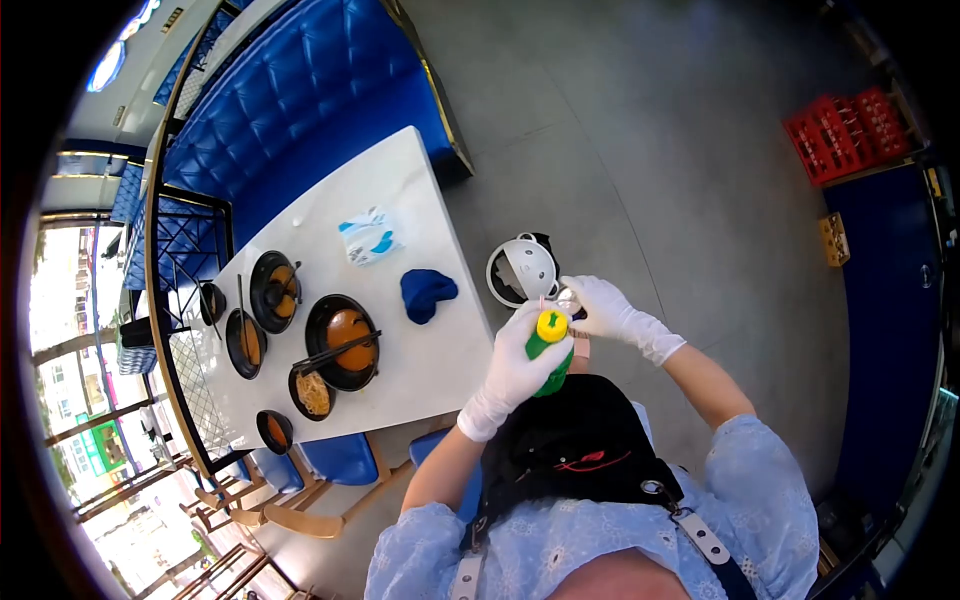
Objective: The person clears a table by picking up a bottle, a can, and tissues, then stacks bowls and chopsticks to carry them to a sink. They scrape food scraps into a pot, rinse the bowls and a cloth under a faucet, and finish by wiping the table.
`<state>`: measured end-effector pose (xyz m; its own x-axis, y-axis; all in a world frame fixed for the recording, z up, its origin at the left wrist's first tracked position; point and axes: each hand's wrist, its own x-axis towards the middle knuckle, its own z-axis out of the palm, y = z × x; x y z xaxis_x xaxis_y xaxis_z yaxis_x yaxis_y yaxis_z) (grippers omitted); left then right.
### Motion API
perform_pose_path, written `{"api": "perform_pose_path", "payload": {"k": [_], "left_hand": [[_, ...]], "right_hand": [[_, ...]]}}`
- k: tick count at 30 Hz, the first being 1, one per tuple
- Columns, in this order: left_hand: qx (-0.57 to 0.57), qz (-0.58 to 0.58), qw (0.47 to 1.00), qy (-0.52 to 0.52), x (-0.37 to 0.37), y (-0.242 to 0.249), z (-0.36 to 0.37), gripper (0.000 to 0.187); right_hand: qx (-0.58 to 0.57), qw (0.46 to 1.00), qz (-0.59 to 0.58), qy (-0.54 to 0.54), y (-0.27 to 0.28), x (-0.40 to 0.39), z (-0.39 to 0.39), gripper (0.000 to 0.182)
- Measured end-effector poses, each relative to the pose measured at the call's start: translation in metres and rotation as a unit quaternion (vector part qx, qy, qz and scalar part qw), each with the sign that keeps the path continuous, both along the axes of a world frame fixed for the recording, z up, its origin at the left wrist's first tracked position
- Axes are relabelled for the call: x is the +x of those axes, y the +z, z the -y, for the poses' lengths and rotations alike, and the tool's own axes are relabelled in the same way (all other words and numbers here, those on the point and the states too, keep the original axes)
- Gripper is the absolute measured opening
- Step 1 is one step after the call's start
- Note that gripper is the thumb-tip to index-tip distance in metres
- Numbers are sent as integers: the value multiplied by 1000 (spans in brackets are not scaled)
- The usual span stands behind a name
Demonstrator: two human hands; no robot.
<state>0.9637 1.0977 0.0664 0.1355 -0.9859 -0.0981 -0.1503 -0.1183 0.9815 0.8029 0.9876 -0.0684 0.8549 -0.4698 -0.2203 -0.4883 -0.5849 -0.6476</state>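
My left hand [518, 372], in a white glove, is wrapped round a green bottle [553, 366] with a yellow cap, held in front of my black apron. My right hand [600, 308], also gloved, has its fingers closed at a small shiny item [569, 301] close to the bottle's top; what it is cannot be made out. Just beyond my hands, a white round bin [524, 270] with a half-open top stands on the floor. A crumpled blue cloth [427, 294] lies on the white table [440, 362] to the left.
Black bowls [345, 343] with orange soup, chopsticks and smaller dishes stand on the table, with a tissue pack [369, 237]. A blue bench [300, 100] is behind it, and blue chairs [340, 458] are at its near side. Red crates [845, 135] are at the far right.
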Motion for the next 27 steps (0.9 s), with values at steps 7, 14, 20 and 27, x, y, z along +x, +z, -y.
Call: {"api": "perform_pose_path", "payload": {"k": [7, 14, 20, 27], "left_hand": [[-30, 127, 979, 159, -48, -136, 0, 24], [138, -189, 799, 554, 3, -295, 34, 18], [108, -348, 762, 536, 66, -449, 44, 23], [179, -450, 717, 502, 65, -474, 29, 18]], "right_hand": [[121, 956, -96, -248, -150, -114, 0, 75], [164, 925, -131, -317, -192, -183, -10, 80], [178, 921, -189, -290, -224, -200, -9, 83], [159, 929, -197, -270, -234, -184, -13, 84]]}}
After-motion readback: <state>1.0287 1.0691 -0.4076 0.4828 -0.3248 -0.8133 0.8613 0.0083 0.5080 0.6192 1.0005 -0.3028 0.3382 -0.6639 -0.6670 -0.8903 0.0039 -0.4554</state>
